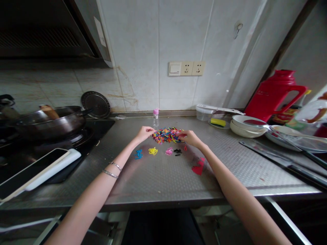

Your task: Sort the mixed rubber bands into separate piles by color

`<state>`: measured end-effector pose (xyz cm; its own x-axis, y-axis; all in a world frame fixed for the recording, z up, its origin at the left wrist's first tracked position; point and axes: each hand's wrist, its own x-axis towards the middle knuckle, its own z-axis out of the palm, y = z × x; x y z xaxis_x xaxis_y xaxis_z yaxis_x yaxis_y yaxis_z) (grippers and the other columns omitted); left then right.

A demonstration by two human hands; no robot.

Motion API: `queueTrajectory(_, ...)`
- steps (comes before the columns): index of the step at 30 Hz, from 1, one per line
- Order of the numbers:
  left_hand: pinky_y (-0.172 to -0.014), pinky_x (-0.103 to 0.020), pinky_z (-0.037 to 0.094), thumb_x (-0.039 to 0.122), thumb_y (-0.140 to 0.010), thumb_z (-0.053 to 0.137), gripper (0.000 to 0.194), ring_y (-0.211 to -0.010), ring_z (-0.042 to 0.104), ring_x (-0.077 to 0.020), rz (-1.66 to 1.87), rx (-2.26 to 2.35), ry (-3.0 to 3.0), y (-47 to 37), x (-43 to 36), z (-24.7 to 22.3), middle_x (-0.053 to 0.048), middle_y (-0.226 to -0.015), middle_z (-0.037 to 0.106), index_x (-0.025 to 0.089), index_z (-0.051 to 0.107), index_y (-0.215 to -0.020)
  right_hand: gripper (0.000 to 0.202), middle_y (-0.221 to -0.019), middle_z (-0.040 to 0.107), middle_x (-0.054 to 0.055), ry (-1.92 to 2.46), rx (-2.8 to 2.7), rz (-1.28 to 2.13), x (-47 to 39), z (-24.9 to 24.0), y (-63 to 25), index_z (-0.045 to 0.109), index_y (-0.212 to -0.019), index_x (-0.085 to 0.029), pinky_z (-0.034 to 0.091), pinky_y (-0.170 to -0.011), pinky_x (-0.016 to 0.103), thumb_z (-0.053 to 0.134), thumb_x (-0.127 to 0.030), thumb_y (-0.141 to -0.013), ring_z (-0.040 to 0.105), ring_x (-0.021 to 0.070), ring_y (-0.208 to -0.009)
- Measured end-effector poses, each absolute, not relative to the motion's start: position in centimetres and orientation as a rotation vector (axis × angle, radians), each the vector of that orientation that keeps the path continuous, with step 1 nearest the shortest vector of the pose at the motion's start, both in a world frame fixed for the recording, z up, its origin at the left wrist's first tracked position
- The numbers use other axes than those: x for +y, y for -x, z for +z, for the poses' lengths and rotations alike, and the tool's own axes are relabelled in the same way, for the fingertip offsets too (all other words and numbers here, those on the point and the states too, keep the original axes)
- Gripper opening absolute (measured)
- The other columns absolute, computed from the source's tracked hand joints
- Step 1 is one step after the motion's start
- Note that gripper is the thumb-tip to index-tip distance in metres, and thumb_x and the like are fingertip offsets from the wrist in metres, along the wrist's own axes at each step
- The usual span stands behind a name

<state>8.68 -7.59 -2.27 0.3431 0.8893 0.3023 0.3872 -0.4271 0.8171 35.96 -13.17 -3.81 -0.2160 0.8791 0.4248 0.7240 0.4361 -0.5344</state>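
Note:
A heap of small multicoloured rubber bands (167,135) lies on the metal counter between my two hands. My left hand (145,133) is at the heap's left edge, thumb and fingers pinched together; whatever is between their tips is too small to make out. At the right end, my right hand (189,138) has its closed fingertips in among the bands. In front of the heap lie separate little groups of blue bands (138,154), yellow bands (153,151), pink bands (169,151) and black bands (177,151). A small red band (185,148) sits beside the black ones.
A small clear bottle with a pink cap (156,117) stands behind the heap. A clear bag with red print (198,166) lies near my right forearm. Left are a phone (33,170) and a pan (56,122); right, bowls (246,127), a knife (270,158) and a red thermos (274,95).

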Motion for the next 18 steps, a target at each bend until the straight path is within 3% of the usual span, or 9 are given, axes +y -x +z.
queueTrajectory(8,-0.035,-0.017,0.016,0.038,-0.068,0.059,0.028,-0.035,0.030,-0.0020,0.995,1.297,-1.646,-5.3,-6.2,-4.0,0.002,-0.053,0.051,0.012,0.064,-0.076,0.021,-0.073,0.067,0.002,1.313,-2.015,0.370,-13.3,-3.3,-34.9,0.069,-0.083,-0.014,0.044,-0.062,0.021,0.055,-0.020,-0.068,0.059,0.0136,-0.065)
queueTrajectory(18,-0.035,-0.017,0.018,0.039,-0.066,0.059,0.032,-0.036,0.030,-0.0032,0.965,1.329,-1.691,-5.2,-6.0,-4.9,0.003,-0.049,0.049,0.011,0.066,-0.079,0.022,-0.073,0.067,0.003,1.116,-2.196,0.502,-15.5,-2.4,-30.5,0.068,-0.083,-0.014,0.044,-0.061,0.020,0.052,-0.016,-0.068,0.059,0.0128,-0.066)
